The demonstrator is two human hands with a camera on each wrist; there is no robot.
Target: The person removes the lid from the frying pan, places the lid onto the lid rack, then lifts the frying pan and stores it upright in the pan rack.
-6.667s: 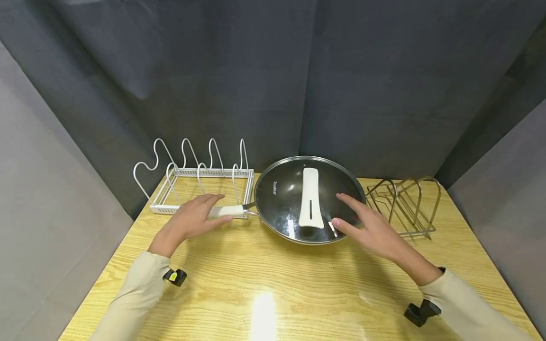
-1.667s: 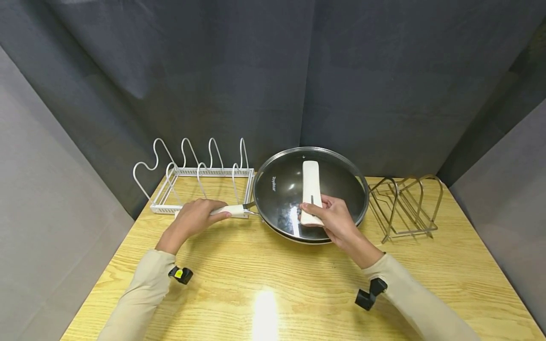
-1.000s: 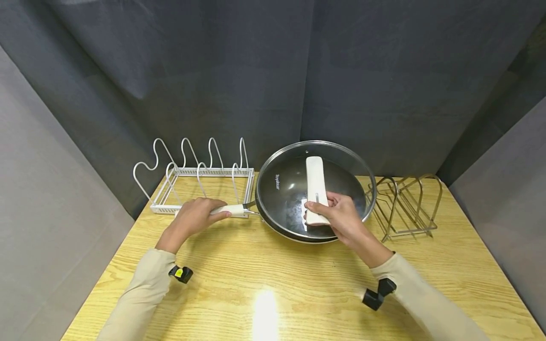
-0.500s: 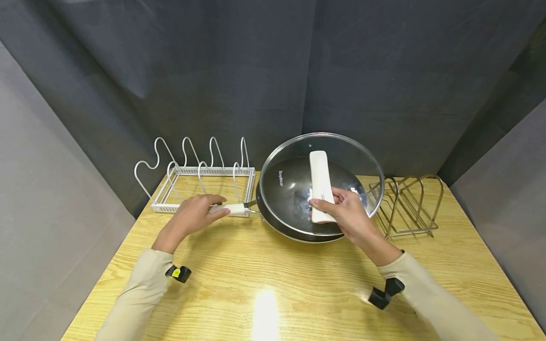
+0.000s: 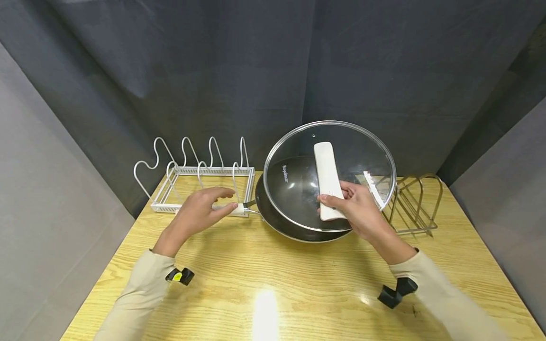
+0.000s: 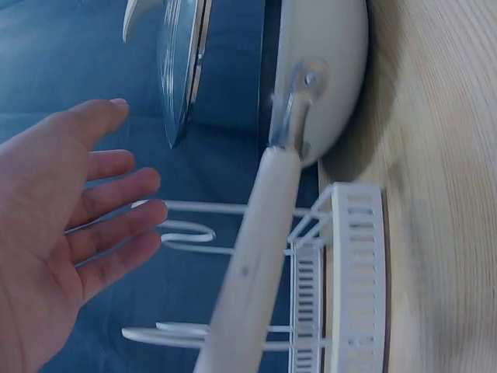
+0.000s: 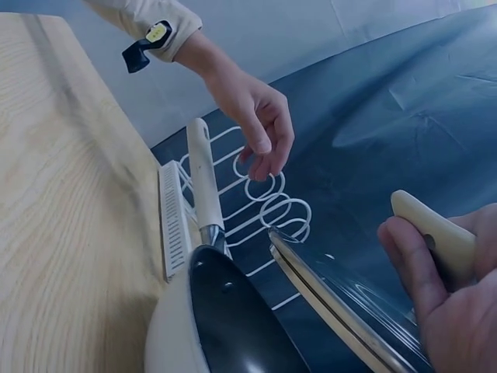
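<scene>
My right hand (image 5: 360,208) grips the cream handle (image 5: 327,166) of a round glass lid (image 5: 354,147) with a metal rim. The lid hangs tilted above a dark-lined frying pan (image 5: 269,210); in the right wrist view a gap separates the lid rim (image 7: 311,291) from the pan (image 7: 233,311). My left hand (image 5: 198,213) hovers over the pan's cream handle (image 5: 239,209), fingers loosely bent. From the left wrist view, that hand (image 6: 54,225) stands apart from the pan handle (image 6: 252,249) and holds nothing. The pan stands on the wooden table.
A white wire rack (image 5: 204,170) with several upright loops stands left of the pan, behind its handle. To the right is a bronze-coloured wire rack (image 5: 418,203), partly behind the lid. Dark curtain (image 5: 213,71) closes off the back of the table (image 5: 230,284).
My right hand has taken the lid handle and raised the lid off the pan, drifting up and right. My left hand held the pan handle and has let go, rising slightly.
</scene>
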